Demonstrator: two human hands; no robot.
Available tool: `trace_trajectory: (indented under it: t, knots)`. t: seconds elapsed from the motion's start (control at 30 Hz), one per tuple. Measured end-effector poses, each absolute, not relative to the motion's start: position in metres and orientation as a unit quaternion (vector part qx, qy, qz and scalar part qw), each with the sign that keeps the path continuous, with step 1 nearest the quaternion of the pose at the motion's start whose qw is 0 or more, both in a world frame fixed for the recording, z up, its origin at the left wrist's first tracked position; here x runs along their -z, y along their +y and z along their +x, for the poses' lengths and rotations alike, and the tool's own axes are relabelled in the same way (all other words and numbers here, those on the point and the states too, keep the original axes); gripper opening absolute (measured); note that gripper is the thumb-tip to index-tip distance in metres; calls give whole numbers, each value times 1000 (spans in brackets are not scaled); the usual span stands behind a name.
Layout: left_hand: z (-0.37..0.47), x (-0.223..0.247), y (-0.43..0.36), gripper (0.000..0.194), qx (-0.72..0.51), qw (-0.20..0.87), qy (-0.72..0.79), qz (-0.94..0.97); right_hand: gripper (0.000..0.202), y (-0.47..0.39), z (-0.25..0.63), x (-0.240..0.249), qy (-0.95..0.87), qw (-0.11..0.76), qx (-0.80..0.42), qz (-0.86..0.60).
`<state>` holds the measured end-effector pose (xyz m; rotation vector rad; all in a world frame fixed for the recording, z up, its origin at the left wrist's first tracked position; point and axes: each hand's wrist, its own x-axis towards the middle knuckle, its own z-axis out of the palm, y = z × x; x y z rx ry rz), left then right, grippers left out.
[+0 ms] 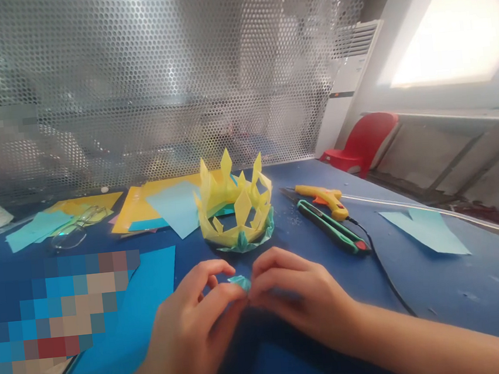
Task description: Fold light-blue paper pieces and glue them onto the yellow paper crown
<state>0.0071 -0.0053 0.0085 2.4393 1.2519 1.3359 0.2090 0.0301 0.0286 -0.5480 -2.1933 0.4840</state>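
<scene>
Between my fingertips is a small folded piece of teal paper (240,282). My left hand (203,309) pinches it with thumb and index finger from the left. From the right, the bunched fingers of my right hand (292,288) meet it, though they hide that side of the paper. Just beyond my hands stands a yellow paper crown (243,208) with pointed tips. Teal folded paper trim (244,243) runs along part of its lower edge, at the front and right.
To the right lie a green utility knife (330,226), a yellow glue gun (325,197) with a black cord and a teal sheet (430,231). At left are a blue sheet (125,322), glasses (71,236) and coloured papers (134,210). A perforated metal screen (155,84) rises behind.
</scene>
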Motion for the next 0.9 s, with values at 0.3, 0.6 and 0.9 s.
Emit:
trace_trajectory:
  t: [0.3,0.6,0.9]
  knots:
    - [9,-18,-4,15,-470,78,405,781,21,28,210,-32,-879,407,-172,-181]
    - [6,-17,-2,16,-444,193,393,781,19,29,212,-33,-894,394,-143,-159]
    - [7,-17,4,16,-444,238,423,753,8,31,209,-33,-871,410,-168,-212]
